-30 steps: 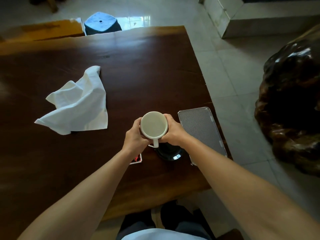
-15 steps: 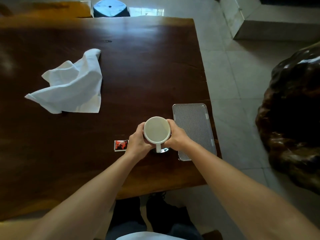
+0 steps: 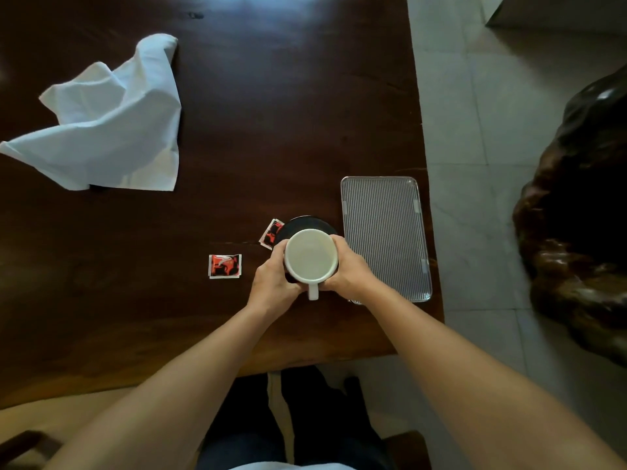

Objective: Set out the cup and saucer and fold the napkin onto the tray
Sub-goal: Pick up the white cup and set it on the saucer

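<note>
Fingers [image 3: 283, 247]: those of both hands were curled round the wall of the cup [image 3: 310, 255], closed on it from either side, none free.

Left hand [image 3: 273, 281]: pressed to the cup's left wall, wrist bent inward, forearm running down to the lower left of the frame.

Right hand [image 3: 349, 269]: pressed to the right wall, forearm running to the lower right; judged the nearer hand to the tray.

Cup: white, upright, mouth facing the camera, handle pointing toward the bottom of the frame between the two wrists. Whether it rested on the saucer or was held just above it could not be told.

Saucer [image 3: 305, 222]: dark, round, under the cup, its far rim showing above the cup's edge.

Tray [image 3: 385, 235]: ribbed, rectangular, just right of the saucer at the worktop's right edge, long axis running up and down the frame, nothing on it.

Napkin [image 3: 108, 123]: white, crumpled and unfolded, upper left of the frame, well apart from the tray; judged to lie on the left hand's side.

Sachets: one [image 3: 271, 233] touching the saucer's left rim, another [image 3: 225, 265] farther left.

Worktop [image 3: 271, 113]: dark wood.
</note>
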The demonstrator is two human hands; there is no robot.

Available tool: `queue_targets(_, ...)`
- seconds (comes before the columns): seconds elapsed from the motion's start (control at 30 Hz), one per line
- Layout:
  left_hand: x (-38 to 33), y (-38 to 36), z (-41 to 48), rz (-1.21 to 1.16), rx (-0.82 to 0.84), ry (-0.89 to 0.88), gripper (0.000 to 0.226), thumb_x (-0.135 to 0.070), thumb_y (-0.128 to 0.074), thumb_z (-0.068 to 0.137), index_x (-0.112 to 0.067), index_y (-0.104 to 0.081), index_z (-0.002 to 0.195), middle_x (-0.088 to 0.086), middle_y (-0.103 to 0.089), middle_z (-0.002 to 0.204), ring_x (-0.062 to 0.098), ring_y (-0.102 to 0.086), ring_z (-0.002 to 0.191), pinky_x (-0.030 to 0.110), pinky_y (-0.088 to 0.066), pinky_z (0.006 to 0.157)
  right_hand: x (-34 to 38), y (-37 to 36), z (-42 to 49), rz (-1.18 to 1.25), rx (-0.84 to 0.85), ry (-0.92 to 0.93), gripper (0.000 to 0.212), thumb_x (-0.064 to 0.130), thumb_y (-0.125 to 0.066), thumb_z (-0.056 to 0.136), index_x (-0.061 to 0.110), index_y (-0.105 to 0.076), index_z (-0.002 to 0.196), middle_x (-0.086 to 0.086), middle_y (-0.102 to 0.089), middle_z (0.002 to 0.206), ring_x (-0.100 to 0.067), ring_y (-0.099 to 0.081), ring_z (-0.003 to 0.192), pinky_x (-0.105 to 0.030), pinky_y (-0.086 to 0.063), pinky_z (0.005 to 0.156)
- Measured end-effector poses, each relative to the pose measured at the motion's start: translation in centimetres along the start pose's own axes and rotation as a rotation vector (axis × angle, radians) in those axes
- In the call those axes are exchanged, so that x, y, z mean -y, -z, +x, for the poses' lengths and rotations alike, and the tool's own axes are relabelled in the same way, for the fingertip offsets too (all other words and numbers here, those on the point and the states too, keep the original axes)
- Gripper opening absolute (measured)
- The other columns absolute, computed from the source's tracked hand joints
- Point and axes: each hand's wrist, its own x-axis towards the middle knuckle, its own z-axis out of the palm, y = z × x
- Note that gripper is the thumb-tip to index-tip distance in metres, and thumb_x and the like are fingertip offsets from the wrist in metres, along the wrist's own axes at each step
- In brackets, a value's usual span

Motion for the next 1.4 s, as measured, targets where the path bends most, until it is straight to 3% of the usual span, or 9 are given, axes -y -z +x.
queue_targets(0.3,1.0,-0.9,1.2,0.047,-0.044,0.029,0.088,-0.016,-0.089,0.07,-0.035,-0.042,0.141,-0.006,-0.065,0.122,0.012,-0.059,0.114,0.029,-0.051,0.092,-0.4,-0.5,0.9,-0.01,-0.033,0.001,0.092,0.019,-0.09,0.069,0.029,-0.037,0.143,-0.002,-0.059,0.125,-0.022,-0.058,0.114,-0.044,-0.051,0.097)
queue_targets(0.83,0.4,-0.5,2.3,0.037,0.021,0.062,0.091,-0.015,-0.091,0.07,-0.029,-0.038,0.143,-0.012,-0.055,0.112,0.009,-0.055,0.109,0.024,-0.044,0.087,-0.3,-0.4,1.4,-0.019,-0.039,-0.008,0.097,0.024,-0.089,0.071,0.03,-0.03,0.148,-0.004,-0.055,0.129,-0.024,-0.057,0.117,-0.039,-0.049,0.097)
queue_targets(1.0,0.0,-0.6,2.2,0.055,0.023,0.12,0.109,-0.011,-0.089,0.073,-0.02,-0.022,0.158,0.002,-0.057,0.137,0.02,-0.054,0.129,0.032,-0.046,0.103,-0.1,-0.1,1.3,-0.05,-0.003,-0.095,0.116,0.014,-0.085,0.075,0.025,-0.007,0.161,-0.01,-0.05,0.145,-0.03,-0.05,0.132,-0.037,-0.042,0.105)
queue_targets(1.1,-0.5,-0.4,1.9,0.056,0.022,0.143,0.112,-0.001,-0.085,0.073,-0.019,-0.016,0.16,-0.001,-0.056,0.129,0.018,-0.059,0.119,0.03,-0.05,0.095,0.1,0.3,0.9,-0.062,0.008,-0.118,0.116,0.009,-0.083,0.077,0.025,-0.005,0.161,-0.011,-0.048,0.146,-0.03,-0.05,0.132,-0.035,-0.043,0.102)
queue_targets(1.23,-0.6,0.5,1.4,0.094,0.013,0.176,0.099,0.002,-0.08,0.076,-0.019,-0.026,0.156,0.0,-0.052,0.129,0.016,-0.063,0.101,0.028,-0.056,0.079,0.7,0.5,0.2,-0.09,-0.041,-0.145,0.108,0.0,-0.078,0.079,0.025,-0.012,0.16,-0.01,-0.049,0.143,-0.029,-0.052,0.128,-0.037,-0.048,0.098)
queue_targets(1.4,-1.8,3.3,0.6,0.218,-0.027,0.151,0.053,-0.005,-0.071,0.084,-0.016,-0.051,0.132,0.006,-0.059,0.116,0.019,-0.059,0.101,0.031,-0.051,0.083,2.2,1.9,-1.0,-0.267,-0.18,-0.175,0.06,-0.006,-0.062,0.083,0.011,-0.047,0.14,-0.012,-0.054,0.129,-0.028,-0.055,0.114,-0.041,-0.054,0.092)
